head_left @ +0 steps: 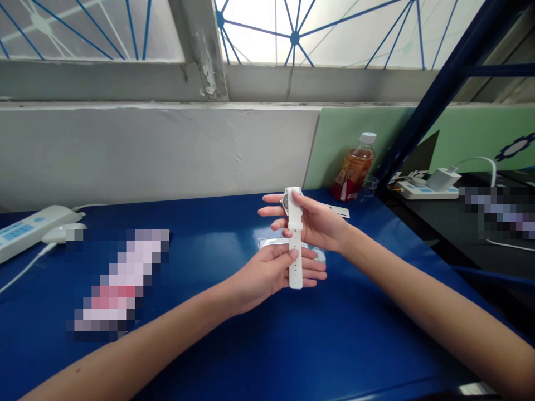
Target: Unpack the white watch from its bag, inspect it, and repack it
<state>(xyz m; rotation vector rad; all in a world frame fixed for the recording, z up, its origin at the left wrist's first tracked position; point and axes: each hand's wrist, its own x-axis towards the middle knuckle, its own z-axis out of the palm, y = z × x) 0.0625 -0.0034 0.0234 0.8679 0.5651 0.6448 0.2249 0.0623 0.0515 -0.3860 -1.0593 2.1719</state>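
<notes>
A white wristwatch [295, 236] hangs upright between both hands above the blue table [200, 345]. My right hand [320, 223] pinches its upper part by the case, thumb on the white strap and the other fingers stretched out behind. Lower down, my left hand [276, 267] holds the strap's punched end, the thumb pressed on its front and the fingers behind it. The watch face is turned away and mostly hidden. Behind the hands lies a clear plastic bag [271, 241], partly covered by them. A small white tag or card [340, 211] shows beyond my right wrist.
A drink bottle [354, 167] with a white cap stands at the back right. At left are a power strip [42, 223] with a plug and cord, and a blurred-out flat object [121, 284]. Another power strip [426, 190] sits beyond a blue post [426, 100].
</notes>
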